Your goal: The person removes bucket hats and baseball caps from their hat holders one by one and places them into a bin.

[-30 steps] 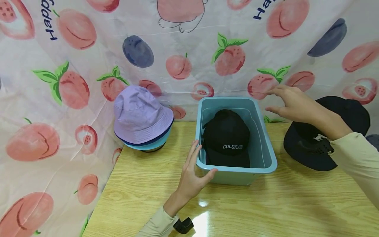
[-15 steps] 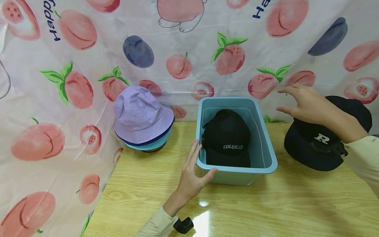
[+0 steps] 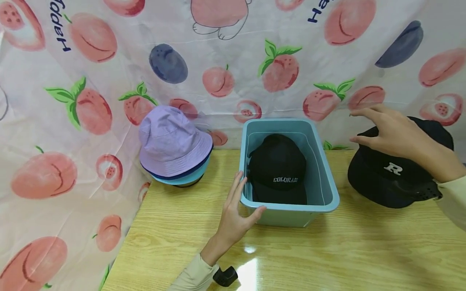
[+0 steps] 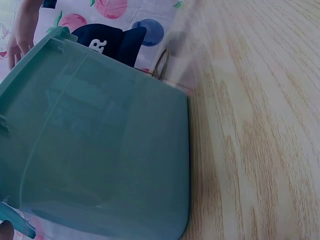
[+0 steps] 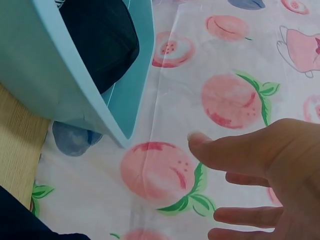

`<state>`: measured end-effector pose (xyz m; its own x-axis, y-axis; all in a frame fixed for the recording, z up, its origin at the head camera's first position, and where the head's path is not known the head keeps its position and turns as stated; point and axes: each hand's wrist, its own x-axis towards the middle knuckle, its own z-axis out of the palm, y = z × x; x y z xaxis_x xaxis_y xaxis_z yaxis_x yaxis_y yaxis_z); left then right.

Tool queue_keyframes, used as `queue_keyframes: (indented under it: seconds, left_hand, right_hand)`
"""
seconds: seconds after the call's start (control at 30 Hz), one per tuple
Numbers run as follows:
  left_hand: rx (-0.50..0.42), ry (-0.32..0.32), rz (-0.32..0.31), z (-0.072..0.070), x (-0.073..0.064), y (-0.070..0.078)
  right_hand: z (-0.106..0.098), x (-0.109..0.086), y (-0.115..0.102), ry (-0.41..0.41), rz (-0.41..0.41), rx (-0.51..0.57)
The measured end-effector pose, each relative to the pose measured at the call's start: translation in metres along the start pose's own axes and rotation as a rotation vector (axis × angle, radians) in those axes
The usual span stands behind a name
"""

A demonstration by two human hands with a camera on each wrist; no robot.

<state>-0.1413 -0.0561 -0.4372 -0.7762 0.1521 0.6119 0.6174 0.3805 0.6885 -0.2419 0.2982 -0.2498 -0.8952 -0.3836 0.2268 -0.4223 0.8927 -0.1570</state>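
Left hand [image 3: 232,222]: fingers [image 3: 239,192] extended, thumb [image 3: 256,215] spread wide
Right hand [image 3: 394,131]: raised, fingers gently bent, thumb parted from them
Forearms [image 3: 195,271]: cream-sleeved, angled inward

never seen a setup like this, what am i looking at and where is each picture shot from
There is no robot here: a person works with two bare hands. The wide picture comes from a camera on the head, looking forward and down. The others come from the wrists: the left one faces the side of the bin, the right one shows the right hand, part of the bin and the fruit-print cloth.

On the table are the bin, with a black Colorado cap inside, a stack of bucket hats on one side and a dark R cap on the other. The left hand is spread at the bin's near corner. The right hand, by the R cap, holds nothing.
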Motion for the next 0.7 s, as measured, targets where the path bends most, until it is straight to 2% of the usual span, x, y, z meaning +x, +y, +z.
queue_keyframes:
  seconds: [0.23, 0.7]
  left_hand:
    - [0.001, 0.004, -0.001, 0.000, 0.000, -0.001]
    - [-0.001, 0.003, -0.006, 0.000, 0.002, 0.000]
  right_hand:
    - [-0.001, -0.006, 0.010, -0.001, 0.094, -0.050]
    - [-0.003, -0.019, 0.033, 0.043, 0.181, -0.117]
